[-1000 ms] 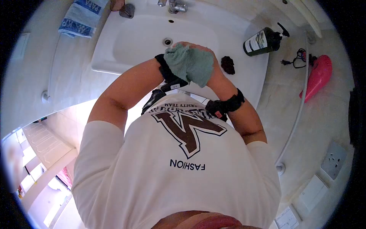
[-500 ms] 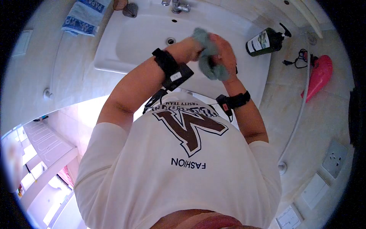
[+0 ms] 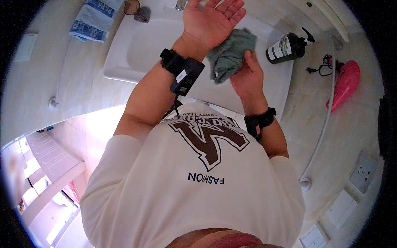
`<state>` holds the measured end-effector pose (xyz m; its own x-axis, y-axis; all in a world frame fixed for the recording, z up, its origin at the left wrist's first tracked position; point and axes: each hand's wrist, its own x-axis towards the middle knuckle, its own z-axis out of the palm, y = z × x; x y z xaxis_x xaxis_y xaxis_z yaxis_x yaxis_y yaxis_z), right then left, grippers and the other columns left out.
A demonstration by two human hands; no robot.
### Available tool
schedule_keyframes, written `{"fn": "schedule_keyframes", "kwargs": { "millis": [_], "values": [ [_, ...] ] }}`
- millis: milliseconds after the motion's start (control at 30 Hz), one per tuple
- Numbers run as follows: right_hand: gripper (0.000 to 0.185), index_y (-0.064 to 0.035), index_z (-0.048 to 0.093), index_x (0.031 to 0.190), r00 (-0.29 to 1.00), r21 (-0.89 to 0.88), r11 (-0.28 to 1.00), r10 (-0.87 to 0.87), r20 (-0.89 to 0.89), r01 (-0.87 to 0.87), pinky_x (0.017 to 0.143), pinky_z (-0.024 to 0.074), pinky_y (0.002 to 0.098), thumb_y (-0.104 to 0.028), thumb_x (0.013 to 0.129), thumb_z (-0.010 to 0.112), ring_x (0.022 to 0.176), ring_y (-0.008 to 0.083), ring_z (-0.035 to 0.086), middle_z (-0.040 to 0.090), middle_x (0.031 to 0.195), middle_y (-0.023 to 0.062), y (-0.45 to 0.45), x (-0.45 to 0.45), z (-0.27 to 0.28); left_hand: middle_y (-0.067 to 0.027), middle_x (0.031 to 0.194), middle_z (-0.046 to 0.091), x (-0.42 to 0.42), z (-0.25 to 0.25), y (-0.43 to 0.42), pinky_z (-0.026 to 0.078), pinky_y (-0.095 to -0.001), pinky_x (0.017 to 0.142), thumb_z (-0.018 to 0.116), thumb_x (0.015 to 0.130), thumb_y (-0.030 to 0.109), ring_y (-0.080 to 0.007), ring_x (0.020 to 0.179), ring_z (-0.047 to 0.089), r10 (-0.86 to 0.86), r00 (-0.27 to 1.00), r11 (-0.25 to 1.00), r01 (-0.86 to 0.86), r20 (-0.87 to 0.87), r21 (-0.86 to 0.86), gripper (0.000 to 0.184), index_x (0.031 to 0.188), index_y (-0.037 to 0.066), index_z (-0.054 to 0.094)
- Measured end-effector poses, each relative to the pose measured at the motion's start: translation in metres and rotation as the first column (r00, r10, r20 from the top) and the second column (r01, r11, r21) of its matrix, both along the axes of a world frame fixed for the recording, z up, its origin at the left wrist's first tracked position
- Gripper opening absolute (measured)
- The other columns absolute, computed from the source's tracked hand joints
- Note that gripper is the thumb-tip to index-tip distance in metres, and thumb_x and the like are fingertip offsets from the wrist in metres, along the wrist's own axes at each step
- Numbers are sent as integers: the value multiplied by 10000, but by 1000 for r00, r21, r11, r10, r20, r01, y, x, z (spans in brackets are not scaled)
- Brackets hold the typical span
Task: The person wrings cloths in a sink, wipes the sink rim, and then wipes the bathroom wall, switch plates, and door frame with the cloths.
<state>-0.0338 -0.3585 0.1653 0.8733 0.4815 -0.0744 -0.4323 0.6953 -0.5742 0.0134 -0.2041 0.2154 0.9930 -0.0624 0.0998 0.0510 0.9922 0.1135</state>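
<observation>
Above the white sink (image 3: pixel 132 62), my left hand (image 3: pixel 211 22) is spread palm up, with its fingers stretched out and nothing in them. Its heel lies beside the upper left of a grey-green washcloth (image 3: pixel 233 51); whether they touch, I cannot tell. My right hand (image 3: pixel 250 76) grips the folded, crumpled cloth at its lower right edge, the thumb on top and the other fingers hidden beneath. A black strap with a small device circles each wrist. The faucet (image 3: pixel 181 4) is partly hidden behind my left hand.
A dark green pump bottle (image 3: pixel 285 48) lies across the sink's right corner in this view. Further right are a pink hair dryer (image 3: pixel 345 84) with its cord and a hose (image 3: pixel 322 132). At upper left hang a blue-and-white towel (image 3: pixel 94 20) and sunglasses-like dark lenses (image 3: pixel 141 14).
The washcloth was bunched around both hands. Now my left hand has come out of it, moved up and opened, while my right hand keeps the cloth, which is more spread out.
</observation>
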Motion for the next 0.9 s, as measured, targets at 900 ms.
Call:
{"fn": "schedule_keyframes", "kwargs": {
  "millis": [900],
  "values": [
    [223, -82, 684, 976, 12, -462, 715, 536, 844, 525, 884, 494, 440, -72, 764, 619, 1002, 345, 587, 643, 1068, 106, -1, -26, -55, -87, 940, 570, 23, 29, 13, 439, -379, 822, 405, 926, 493, -238, 840, 520, 355, 746, 913, -406, -563, 38, 473, 1058, 85, 607]
  ]
}}
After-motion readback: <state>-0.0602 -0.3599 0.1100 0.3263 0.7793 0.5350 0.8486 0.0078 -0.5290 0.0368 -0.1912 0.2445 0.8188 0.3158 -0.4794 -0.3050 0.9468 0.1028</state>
